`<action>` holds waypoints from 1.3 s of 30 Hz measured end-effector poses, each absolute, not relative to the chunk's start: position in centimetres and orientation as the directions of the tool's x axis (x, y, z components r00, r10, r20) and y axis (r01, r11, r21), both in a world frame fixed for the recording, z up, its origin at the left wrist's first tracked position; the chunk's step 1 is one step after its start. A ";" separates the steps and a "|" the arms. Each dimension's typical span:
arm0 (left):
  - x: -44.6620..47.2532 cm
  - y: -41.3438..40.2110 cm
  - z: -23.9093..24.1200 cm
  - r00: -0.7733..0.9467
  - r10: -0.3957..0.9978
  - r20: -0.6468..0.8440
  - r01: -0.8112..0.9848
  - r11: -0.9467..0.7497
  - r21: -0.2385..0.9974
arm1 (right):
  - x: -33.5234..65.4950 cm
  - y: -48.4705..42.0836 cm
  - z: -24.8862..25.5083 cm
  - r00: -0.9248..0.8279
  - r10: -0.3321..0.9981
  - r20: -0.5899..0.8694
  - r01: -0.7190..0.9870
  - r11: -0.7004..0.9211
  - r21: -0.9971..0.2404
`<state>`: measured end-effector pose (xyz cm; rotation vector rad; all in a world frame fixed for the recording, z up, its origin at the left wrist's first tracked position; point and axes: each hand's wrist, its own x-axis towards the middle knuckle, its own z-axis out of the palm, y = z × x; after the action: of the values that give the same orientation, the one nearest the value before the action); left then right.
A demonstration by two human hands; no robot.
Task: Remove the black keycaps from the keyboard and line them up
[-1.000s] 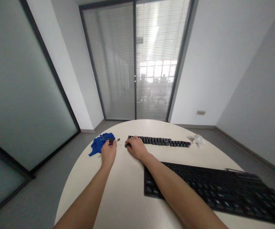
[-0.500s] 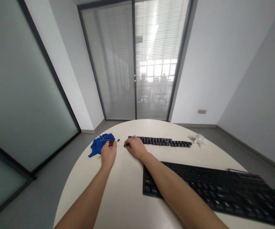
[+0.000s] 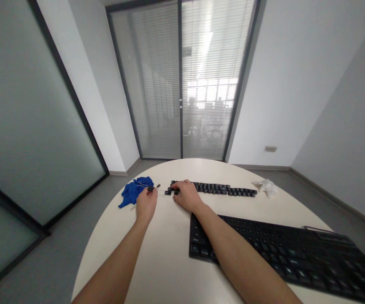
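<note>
My left hand [image 3: 146, 205] is closed around what looks like a wire keycap puller [image 3: 151, 188], with a dark body and thin pale wires. It hovers beside a crumpled blue cloth [image 3: 131, 193] on the left of the table. My right hand [image 3: 187, 196] rests at the left end of a row of black keycaps [image 3: 214, 188]. Its thumb and forefinger bend around a black keycap [image 3: 176, 192], partly covered by the fingers. Just left of them a loose keycap [image 3: 167, 192] lies on the tabletop. A small dark piece [image 3: 158, 185] sits between the hands.
A large black keyboard [image 3: 264, 240] lies at the front right, beneath my right forearm. Crumpled white tissue [image 3: 267, 187] lies near the right edge of the round white table [image 3: 157, 261]. Glass panels with blinds [image 3: 157, 84] stand behind.
My right hand has shifted slightly right, letting go of the leftmost keycap, and its fingers are now at another one. My left hand still holds the puller, almost unmoved.
</note>
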<state>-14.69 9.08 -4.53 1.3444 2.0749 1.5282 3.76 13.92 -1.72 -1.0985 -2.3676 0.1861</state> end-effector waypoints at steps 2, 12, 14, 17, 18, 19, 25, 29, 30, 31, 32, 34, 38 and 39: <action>-14.7 9.2 -4.6 -0.545 0.779 0.311 0.521 0.024 0.853 | 4.2 13.9 -1.7 -0.525 0.757 0.390 0.684 0.648 -0.335; -14.0 8.4 -3.5 -0.488 0.815 0.312 0.514 -0.021 0.858 | 3.8 13.3 -1.2 -0.510 0.769 0.385 0.710 0.629 -0.316; -13.9 8.3 -3.4 -0.486 0.816 0.313 0.514 -0.022 0.857 | 3.9 13.3 -1.2 -0.515 0.770 0.376 0.713 0.629 -0.310; -13.9 8.3 -3.4 -0.488 0.816 0.311 0.510 -0.022 0.860 | 4.0 13.3 -1.1 -0.532 0.766 0.361 0.710 0.636 -0.302; -13.9 8.3 -3.5 -0.491 0.814 0.311 0.508 -0.022 0.861 | 4.1 13.3 -1.1 -0.537 0.764 0.357 0.708 0.639 -0.301; -13.9 8.4 -3.5 -0.493 0.813 0.311 0.507 -0.022 0.862 | 4.1 13.3 -1.0 -0.540 0.763 0.355 0.707 0.640 -0.301; -14.0 8.5 -3.8 -0.478 0.819 0.317 0.520 -0.027 0.854 | 4.0 13.2 -0.9 -0.555 0.759 0.341 0.699 0.648 -0.303; -13.8 8.4 -3.7 -0.446 0.832 0.331 0.548 -0.039 0.835 | 3.9 13.2 -0.9 -0.544 0.765 0.345 0.705 0.640 -0.305; -13.8 8.4 -3.7 -0.441 0.833 0.335 0.556 -0.040 0.830 | 3.9 13.2 -0.9 -0.542 0.766 0.346 0.707 0.638 -0.305; -13.7 8.3 -3.6 -0.437 0.834 0.338 0.564 -0.039 0.825 | 3.9 13.2 -0.9 -0.542 0.765 0.347 0.707 0.638 -0.304; -13.7 8.3 -3.6 -0.433 0.835 0.339 0.570 -0.038 0.821 | 3.9 13.2 -0.9 -0.543 0.764 0.348 0.707 0.640 -0.302; -13.6 8.4 -3.6 -0.426 0.840 0.335 0.578 -0.032 0.816 | 4.0 13.1 -1.0 -0.549 0.760 0.349 0.703 0.645 -0.299; -13.5 8.4 -3.7 -0.419 0.851 0.316 0.585 -0.013 0.811 | 4.0 13.1 -1.2 -0.560 0.753 0.345 0.694 0.654 -0.301; -13.5 8.4 -3.7 -0.418 0.853 0.312 0.586 -0.009 0.810 | 4.0 13.1 -1.2 -0.564 0.752 0.340 0.692 0.655 -0.302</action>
<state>-13.52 8.44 -3.71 1.5071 1.9954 1.3952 3.99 13.05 -1.21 -1.1303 -2.4330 0.1858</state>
